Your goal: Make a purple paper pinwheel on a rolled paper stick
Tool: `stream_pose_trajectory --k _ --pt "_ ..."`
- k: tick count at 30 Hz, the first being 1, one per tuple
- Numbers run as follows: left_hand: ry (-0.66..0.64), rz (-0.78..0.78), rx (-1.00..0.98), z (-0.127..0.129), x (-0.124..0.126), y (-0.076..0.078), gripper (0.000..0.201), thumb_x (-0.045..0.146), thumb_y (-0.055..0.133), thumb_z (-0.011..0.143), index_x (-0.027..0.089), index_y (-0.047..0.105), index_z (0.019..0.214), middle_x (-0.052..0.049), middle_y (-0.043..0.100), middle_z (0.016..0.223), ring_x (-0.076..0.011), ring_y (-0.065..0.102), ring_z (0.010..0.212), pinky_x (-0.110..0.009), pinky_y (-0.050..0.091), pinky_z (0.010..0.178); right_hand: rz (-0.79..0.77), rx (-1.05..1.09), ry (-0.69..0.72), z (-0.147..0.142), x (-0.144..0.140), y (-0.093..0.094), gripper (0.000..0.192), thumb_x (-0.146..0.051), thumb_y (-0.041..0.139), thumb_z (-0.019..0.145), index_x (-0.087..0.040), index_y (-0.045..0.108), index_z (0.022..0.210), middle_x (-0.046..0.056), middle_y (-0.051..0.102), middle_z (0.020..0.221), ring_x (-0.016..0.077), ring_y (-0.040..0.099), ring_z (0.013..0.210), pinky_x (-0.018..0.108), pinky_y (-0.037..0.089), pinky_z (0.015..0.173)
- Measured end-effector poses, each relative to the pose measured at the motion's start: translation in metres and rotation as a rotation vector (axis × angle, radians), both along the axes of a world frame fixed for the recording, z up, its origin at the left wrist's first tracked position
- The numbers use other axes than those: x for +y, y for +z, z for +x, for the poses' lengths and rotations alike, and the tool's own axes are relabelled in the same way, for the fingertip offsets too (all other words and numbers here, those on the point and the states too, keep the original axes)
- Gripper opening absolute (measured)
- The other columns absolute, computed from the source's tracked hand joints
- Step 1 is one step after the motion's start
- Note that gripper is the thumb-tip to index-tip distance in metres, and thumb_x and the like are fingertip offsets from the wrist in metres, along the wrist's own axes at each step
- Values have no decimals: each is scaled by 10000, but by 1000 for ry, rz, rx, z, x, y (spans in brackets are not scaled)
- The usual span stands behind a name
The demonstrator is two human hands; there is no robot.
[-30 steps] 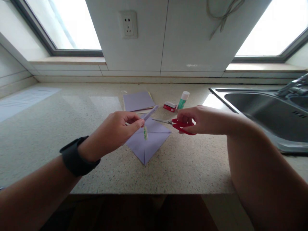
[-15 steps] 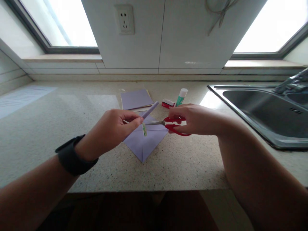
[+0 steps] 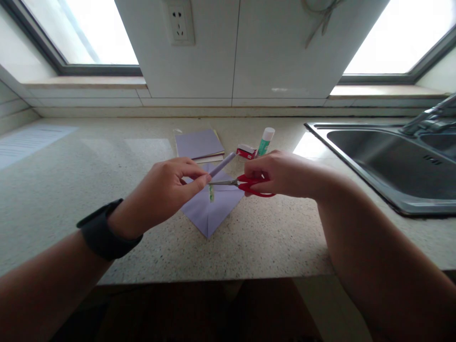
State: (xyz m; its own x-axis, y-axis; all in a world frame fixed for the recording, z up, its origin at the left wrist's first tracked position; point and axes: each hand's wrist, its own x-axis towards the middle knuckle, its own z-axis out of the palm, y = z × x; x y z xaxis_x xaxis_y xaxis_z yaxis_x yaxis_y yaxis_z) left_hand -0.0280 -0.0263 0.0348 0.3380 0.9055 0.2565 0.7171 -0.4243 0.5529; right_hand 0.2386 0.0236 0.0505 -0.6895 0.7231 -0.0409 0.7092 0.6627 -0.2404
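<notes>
— What are the hands doing over the speckled stone counter (image 3: 285, 237)?

— The left hand (image 3: 167, 190), a black band (image 3: 103, 232) on its wrist, is pinching a thin rolled lilac paper tube (image 3: 223, 165) between thumb and fingertips; the tube is sticking out up and to the right of them. The right hand (image 3: 281, 173) is gripping red-handled scissors (image 3: 245, 184), whose metal blades are pointing left, tips just at the left thumb and under the tube.

— And beneath them?

— A folded lilac paper sheet (image 3: 213, 209) is lying flat, a small green-and-white strip (image 3: 211, 193) hanging over it.

— Farther back?

— A lilac paper stack (image 3: 197, 144), a small red-and-white box (image 3: 246, 151) and a green glue stick with white cap (image 3: 264, 140) are sitting there; their labels are too blurred to read. A steel sink (image 3: 377, 161) is lying to the right.
</notes>
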Motion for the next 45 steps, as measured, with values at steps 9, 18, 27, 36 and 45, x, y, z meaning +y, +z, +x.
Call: stream_pose_trajectory --k 9,18,27,36,45 --pt "4 -55 -4 -3 3 -6 284 421 566 960 242 787 968 -31 779 939 -191 678 797 -288 461 683 14 9 25 2 3 -1 132 -337 684 883 -223 677 817 -11 651 732 133 538 662 281 312 624" --pt "76 -117 -41 -3 8 -13 306 444 533 975 206 725 979 -46 753 844 -194 669 733 -290 473 637 14 -14 -32 6 3 1 203 -431 670 878 -230 692 864 -6 650 715 133 518 618 290 283 596" --pt "120 -332 -415 -1 14 -19 302 422 460 1008 170 622 971 -26 608 840 -147 633 658 -279 519 577 87 -115 -141 11 11 -5 332 -538 633 853 -208 626 882 47 662 781 164 528 649 301 317 589" --pt "53 -238 -273 -4 11 -18 333 471 541 976 170 669 1041 8 608 727 -127 492 575 -251 395 521 134 -198 -472 6 20 -28 351 -515 597 855 -176 686 878 114 675 760 211 568 652 324 307 557" --pt "15 18 -86 -9 10 -32 325 382 466 1027 177 668 1179 -75 746 1047 -204 689 914 -336 521 798 42 -120 -461 5 24 -37 194 -368 674 784 -174 688 777 59 654 631 170 571 560 292 315 501"
